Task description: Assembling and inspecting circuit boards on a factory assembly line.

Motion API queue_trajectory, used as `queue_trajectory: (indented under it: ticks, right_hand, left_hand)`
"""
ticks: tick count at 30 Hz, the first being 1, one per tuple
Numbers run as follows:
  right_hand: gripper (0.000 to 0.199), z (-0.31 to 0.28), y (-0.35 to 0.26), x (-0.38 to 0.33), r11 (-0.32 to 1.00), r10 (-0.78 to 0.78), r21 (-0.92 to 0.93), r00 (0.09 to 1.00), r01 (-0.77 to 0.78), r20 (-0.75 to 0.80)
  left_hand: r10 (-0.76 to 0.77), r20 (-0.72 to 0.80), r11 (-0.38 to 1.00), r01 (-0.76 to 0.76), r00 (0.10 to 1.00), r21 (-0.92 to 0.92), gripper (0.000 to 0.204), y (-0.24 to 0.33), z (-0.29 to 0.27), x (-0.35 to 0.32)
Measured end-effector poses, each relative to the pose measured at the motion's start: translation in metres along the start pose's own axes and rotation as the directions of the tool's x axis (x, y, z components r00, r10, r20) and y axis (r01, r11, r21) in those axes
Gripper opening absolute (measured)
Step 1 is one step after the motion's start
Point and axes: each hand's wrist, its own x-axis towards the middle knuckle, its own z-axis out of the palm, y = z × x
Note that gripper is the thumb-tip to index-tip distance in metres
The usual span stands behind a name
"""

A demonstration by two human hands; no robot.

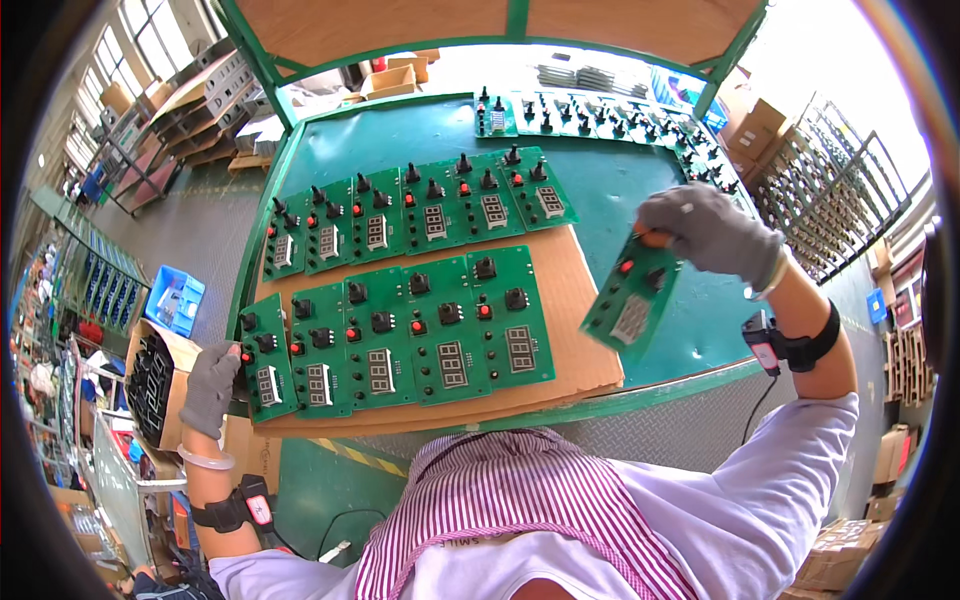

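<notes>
My right hand (705, 228), in a grey glove, pinches a green circuit board (630, 300) by its upper end and holds it raised and tilted over the right side of the bench. This board carries a red button, a dark knob and a display block. My gloved left hand (211, 388) is closed at the left edge of the leftmost front-row circuit board (263, 375), thumb at its side. Beside that board lies a front row of similar boards (450, 355) on a cardboard sheet (565, 300). Behind them runs a second row of boards (433, 220), with white-framed displays and black knobs.
The green bench (350, 135) has more boards (600, 115) lined along its far right edge. An overhead panel (400, 25) spans the back. Left of the bench stand a blue bin (175, 300) and an open carton of black parts (155, 385). A rack (835, 185) stands at right.
</notes>
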Motion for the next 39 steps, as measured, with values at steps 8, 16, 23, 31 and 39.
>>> queue_trajectory:
  ticks: [8, 16, 23, 31, 39]
  right_hand:
    - [0.014, 0.024, -0.04, 0.049, 0.99, -0.072, -0.109, 0.982, 0.092, 0.172]
    - [0.025, 0.039, -0.047, 0.056, 0.986, -0.14, 0.078, 0.986, 0.148, -0.094]
    - [0.024, 0.024, -0.03, 0.011, 0.357, 0.634, 0.762, 0.739, -0.54, 0.227]
    - [0.039, 0.046, -0.056, 0.013, 0.052, 0.483, 0.836, 0.747, -0.546, 0.458]
    - [0.032, 0.036, -0.069, 0.027, 0.126, 0.533, 0.778, 0.704, -0.615, 0.47]
  left_hand:
    - [-0.123, 0.172, 0.987, 0.139, 0.977, -0.079, 0.036, -0.001, -0.008, 0.022]
    - [-0.195, 0.357, 0.96, 0.252, 0.914, -0.122, 0.033, 0.016, -0.008, 0.027]
    - [-0.141, 0.371, 0.983, 0.175, 0.918, -0.059, 0.034, 0.035, -0.007, 0.031]
    - [-0.089, 0.341, 0.933, -0.041, 0.936, 0.357, 0.028, 0.052, 0.0, 0.03]
    - [-0.164, 0.422, 0.984, 0.115, 0.892, 0.139, 0.028, 0.051, -0.003, 0.038]
